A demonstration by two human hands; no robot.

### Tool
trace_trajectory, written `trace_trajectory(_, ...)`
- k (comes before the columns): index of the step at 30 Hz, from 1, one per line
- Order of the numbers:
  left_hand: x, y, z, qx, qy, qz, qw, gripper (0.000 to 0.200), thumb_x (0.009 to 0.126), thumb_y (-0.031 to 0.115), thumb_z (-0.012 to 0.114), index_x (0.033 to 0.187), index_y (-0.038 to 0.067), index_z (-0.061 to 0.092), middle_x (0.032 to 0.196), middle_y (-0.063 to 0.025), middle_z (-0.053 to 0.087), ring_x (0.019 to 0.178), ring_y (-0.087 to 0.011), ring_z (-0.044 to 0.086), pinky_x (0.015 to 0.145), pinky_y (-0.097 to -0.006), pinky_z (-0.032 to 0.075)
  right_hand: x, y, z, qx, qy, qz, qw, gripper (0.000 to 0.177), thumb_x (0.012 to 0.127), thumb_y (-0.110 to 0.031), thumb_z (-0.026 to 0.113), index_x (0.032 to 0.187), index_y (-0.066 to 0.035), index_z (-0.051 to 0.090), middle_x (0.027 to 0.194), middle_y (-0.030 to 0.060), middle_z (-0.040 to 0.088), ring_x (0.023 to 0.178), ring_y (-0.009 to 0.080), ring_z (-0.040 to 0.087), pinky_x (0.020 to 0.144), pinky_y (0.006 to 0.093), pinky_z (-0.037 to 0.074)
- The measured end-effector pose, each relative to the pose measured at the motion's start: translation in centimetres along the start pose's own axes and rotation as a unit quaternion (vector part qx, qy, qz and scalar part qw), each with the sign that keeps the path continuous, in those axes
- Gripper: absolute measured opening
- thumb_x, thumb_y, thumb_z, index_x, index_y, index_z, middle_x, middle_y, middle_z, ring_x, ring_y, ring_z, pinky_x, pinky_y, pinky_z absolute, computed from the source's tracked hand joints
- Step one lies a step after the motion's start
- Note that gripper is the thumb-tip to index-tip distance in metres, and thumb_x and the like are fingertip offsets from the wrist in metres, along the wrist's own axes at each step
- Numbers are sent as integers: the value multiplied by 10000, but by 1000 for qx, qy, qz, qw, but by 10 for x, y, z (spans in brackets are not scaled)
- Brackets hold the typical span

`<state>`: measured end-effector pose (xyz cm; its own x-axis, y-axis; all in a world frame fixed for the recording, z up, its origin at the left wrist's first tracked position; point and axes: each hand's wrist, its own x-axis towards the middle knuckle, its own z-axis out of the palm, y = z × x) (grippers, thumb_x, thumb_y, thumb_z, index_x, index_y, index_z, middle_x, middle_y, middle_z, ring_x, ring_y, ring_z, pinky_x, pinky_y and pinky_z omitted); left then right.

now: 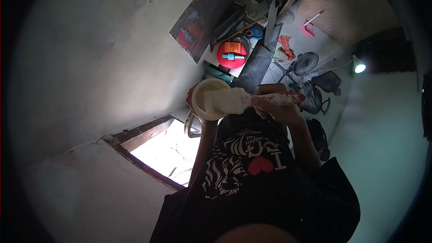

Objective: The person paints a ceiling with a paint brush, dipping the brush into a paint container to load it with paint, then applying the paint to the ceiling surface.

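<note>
My left hand (190, 98) is wrapped round the side of a whitish round tub (211, 81), held up in front of my chest with its mouth facing me. Most of that hand is hidden behind the tub. In my right hand (280, 110) is a paintbrush (236, 99), gripped near the middle. Its broad head is coated in white and reaches over the tub's opening. The handle, smeared white and dark red, points out to the right.
A pale wall (103, 40) rises on the left, with a bright wood-framed opening (166, 153) low in it. Beyond my hands are a red round object (225, 63), an orange box (232, 47) and a fan (306, 63). A lit bulb (359, 66) shines at right.
</note>
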<state>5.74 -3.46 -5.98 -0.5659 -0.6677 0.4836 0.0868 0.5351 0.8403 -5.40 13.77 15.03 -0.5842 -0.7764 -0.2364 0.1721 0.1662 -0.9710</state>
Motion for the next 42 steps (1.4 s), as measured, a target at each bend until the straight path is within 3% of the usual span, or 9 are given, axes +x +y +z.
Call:
trace_trajectory(4, -5, -5, -8, -11, -7, -9, 1000, 1081, 425, 461, 891, 1250, 16, 354, 1135, -137, 493, 997, -285, 550, 828, -394, 478, -1, 4, -1, 35, -15, 31, 999, 213, 858, -185, 574, 718, -25, 565, 553, -1, 506, 462, 46, 466, 411, 218, 346)
trace_trajectory(6, -5, -8, -8, -14, -8, -14, 1000, 1078, 426, 460, 891, 1249, 17, 355, 1136, -137, 493, 997, -284, 549, 827, -394, 477, 1, 7, 0, 89, -31, -25, 995, 218, 859, -186, 566, 713, -25, 560, 551, 1, 508, 456, 46, 458, 409, 216, 337)
trace_trajectory(10, -10, -17, -13, -17, -14, -24, 999, 1072, 427, 458, 892, 1246, 18, 357, 1137, -136, 492, 997, -283, 548, 826, -392, 476, 4, 12, 5, 85, -6, -21, 996, 233, 872, -196, 567, 717, -23, 562, 548, -2, 506, 451, 47, 448, 409, 213, 326)
trace_trajectory(15, -11, -27, -21, -34, -22, -36, 999, 1065, 430, 455, 892, 1243, 21, 360, 1138, -135, 492, 997, -281, 547, 825, -391, 474, 6, 9, 17, 38, 33, 66, 997, 263, 906, -212, 554, 718, -28, 565, 546, 1, 505, 450, 50, 441, 412, 208, 322)
trace_trajectory(21, -12, -33, -11, -51, -31, -43, 997, 1056, 432, 452, 892, 1239, 23, 363, 1140, -134, 491, 997, -279, 546, 824, -389, 472, -2, 33, 26, 115, 126, -28, 985, 279, 908, -219, 545, 712, -23, 575, 543, -3, 486, 454, 53, 419, 416, 223, 312)
trace_trajectory(29, -17, -21, 2, -91, -3, -66, 994, 1005, 434, 434, 898, 1204, 41, 386, 1143, -124, 493, 998, -269, 537, 810, -378, 458, -3, 23, 19, 100, 87, 6, 991, 262, 906, -205, 533, 730, -18, 588, 556, 4, 492, 457, 57, 413, 415, 224, 298)
trace_trajectory(31, 2, 7, -1, -44, 26, 15, 999, 1030, 416, 433, 901, 1214, 45, 376, 1121, -124, 510, 967, -272, 548, 790, -377, 455, -1, 21, 19, 105, 92, 1, 990, 262, 905, -202, 532, 726, -18, 588, 554, 4, 492, 456, 57, 412, 412, 226, 296)
trace_trajectory(34, 16, 23, -3, 6, 11, 43, 999, 1021, 422, 453, 891, 1215, 36, 401, 1101, -137, 524, 947, -283, 561, 784, -390, 468, -1, 22, 19, 65, 128, 35, 989, 272, 902, -212, 540, 716, -19, 587, 553, 2, 493, 452, 57, 412, 408, 227, 293)
trace_trajectory(42, 33, 47, -5, 45, 40, 53, 997, 862, 462, 433, 879, 1120, 16, 509, 1048, -133, 547, 913, -282, 588, 749, -389, 501, 4, 14, 16, 7, 126, 41, 991, 281, 900, -246, 558, 710, -41, 589, 544, -9, 489, 443, 50, 416, 399, 218, 298)
